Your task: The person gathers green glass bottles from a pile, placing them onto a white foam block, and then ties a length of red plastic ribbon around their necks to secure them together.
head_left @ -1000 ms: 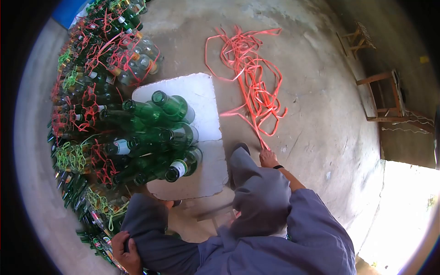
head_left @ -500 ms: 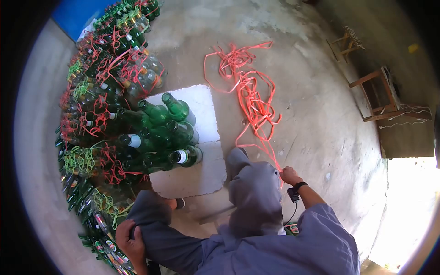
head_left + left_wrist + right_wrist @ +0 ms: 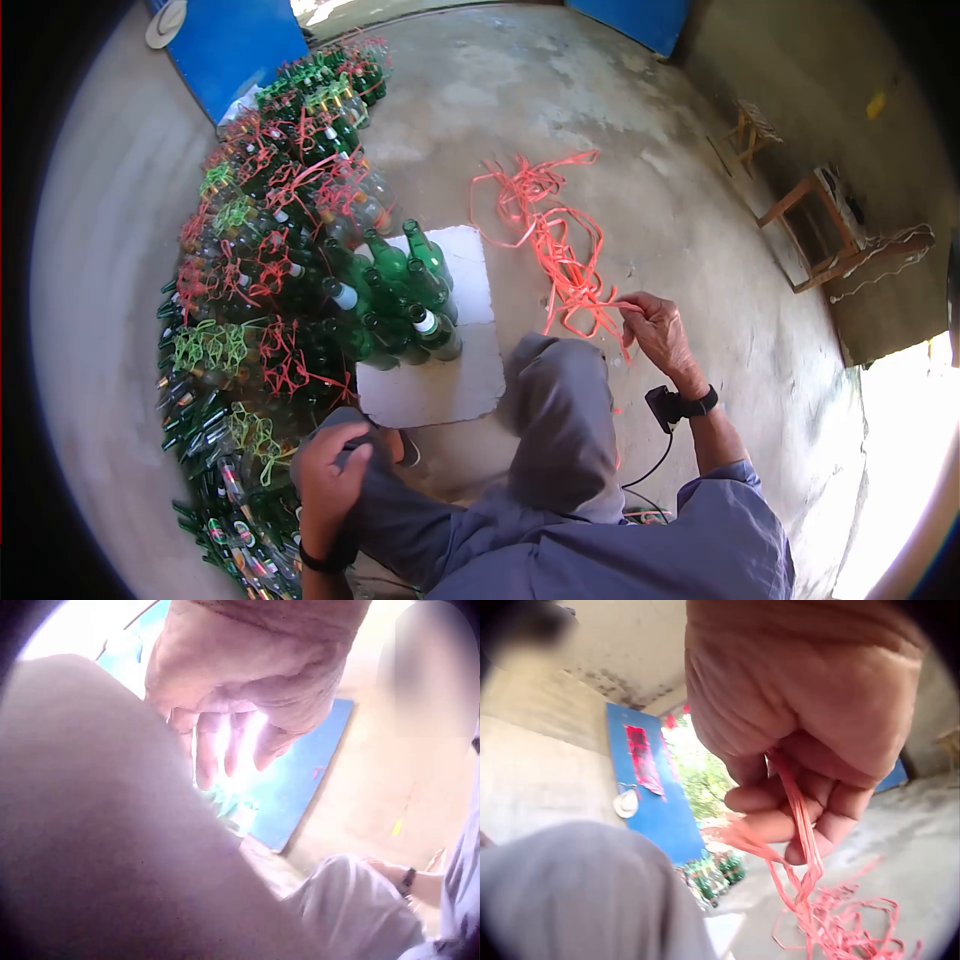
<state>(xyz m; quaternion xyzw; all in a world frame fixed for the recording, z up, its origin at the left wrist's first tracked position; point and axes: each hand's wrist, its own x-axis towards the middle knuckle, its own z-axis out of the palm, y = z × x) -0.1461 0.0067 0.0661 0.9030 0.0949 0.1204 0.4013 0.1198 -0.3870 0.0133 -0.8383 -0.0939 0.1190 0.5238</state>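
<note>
The concrete floor [image 3: 620, 120] fills the head view. Along its left side lies a bottle heap [image 3: 250, 290], mostly green glass tied in bundles with red and green strap. Against the heap's right edge a white slab [image 3: 470, 375] lies flat on the floor, and a cluster of loose bottles [image 3: 400, 300] stands on its left half. Right of the slab a tangle of orange strap [image 3: 545, 225] sprawls on the floor, its near end lifted. The person sits behind the slab, grey knees apart.

The right grip [image 3: 660, 325] is raised just right of the right knee [image 3: 560, 400] and is closed on strap strands. The wrist view shows them running between the curled fingers [image 3: 765, 799] and hanging down to the tangle. The left grip [image 3: 335, 470] rests on the left knee [image 3: 390, 510], fingers loosely bent, holding nothing.
</note>
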